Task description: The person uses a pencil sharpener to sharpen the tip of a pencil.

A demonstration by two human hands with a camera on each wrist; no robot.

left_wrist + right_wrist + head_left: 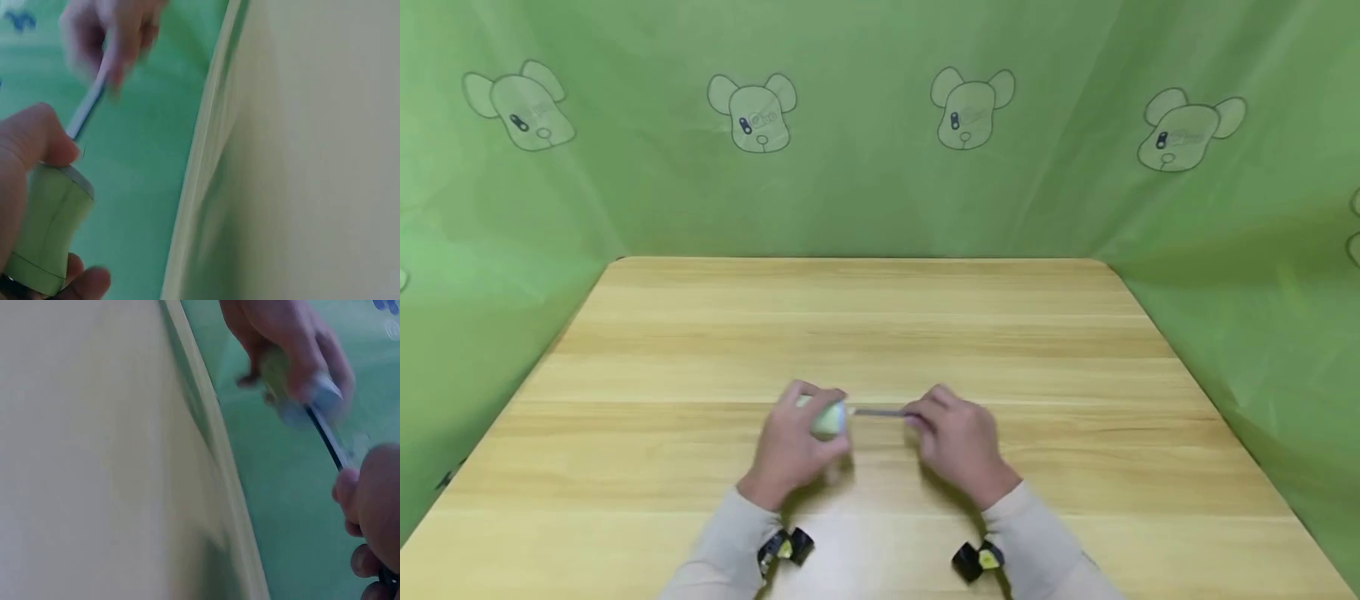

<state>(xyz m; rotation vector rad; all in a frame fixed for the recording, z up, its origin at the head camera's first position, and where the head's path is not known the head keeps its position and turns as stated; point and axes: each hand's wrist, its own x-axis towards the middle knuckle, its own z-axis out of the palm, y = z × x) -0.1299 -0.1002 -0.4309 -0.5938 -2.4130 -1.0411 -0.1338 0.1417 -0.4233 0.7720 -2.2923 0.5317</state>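
My left hand (pixel 792 446) grips a small pale-green pencil sharpener (pixel 829 419) with a greyish end face, thumb and fingers on its sides. From the right, my right hand (pixel 964 442) pinches a thin dark pencil (pixel 882 412), which lies level between the two hands. Its pale tip points at the sharpener's end face and sits close to it. In the left wrist view the sharpener (pixel 50 231) shows its rounded green body, partly covered by fingers. The right wrist view has the pencil (pixel 326 439) meeting or nearly meeting the blurred sharpener; contact is hard to tell.
Both hands are over a light wooden table (pixel 880 333). A green curtain (pixel 865 192) printed with mouse-like heads surrounds its back and sides. Dark wrist cameras (pixel 973 562) are strapped at both sleeves.
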